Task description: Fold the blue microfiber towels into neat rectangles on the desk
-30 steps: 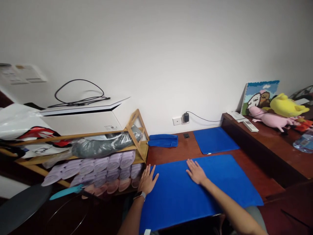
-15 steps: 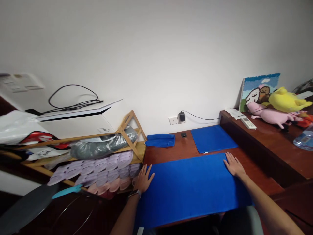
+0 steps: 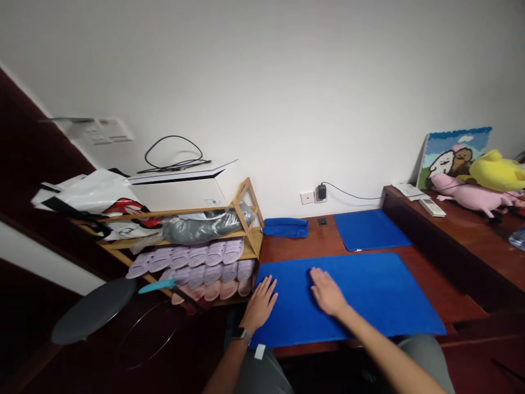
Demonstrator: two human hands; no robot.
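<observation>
A large blue cloth (image 3: 369,295) lies flat along the front of the reddish-brown desk (image 3: 287,249), its near side reaching the desk's front edge. My left hand (image 3: 260,303) rests palm down on its left end, fingers extended, a watch on the wrist. My right hand (image 3: 328,293) lies flat on the cloth left of its middle, fingers stretched out and close together. Neither hand grips anything. Behind, a smaller blue cloth (image 3: 371,230) is spread near the wall, and a folded blue cloth (image 3: 286,227) lies at the back left.
Left of the desk stands a wooden rack (image 3: 250,219) with lilac and pink slippers (image 3: 197,257) and a white box (image 3: 180,194). A raised ledge at right carries a remote (image 3: 432,207), plush toys (image 3: 471,194) and a picture (image 3: 455,156). A plugged-in charger (image 3: 322,191) trails a cable.
My right hand has moved left from the cloth's right side to left of its middle. My left hand stays near the left end. The view has turned slightly left.
</observation>
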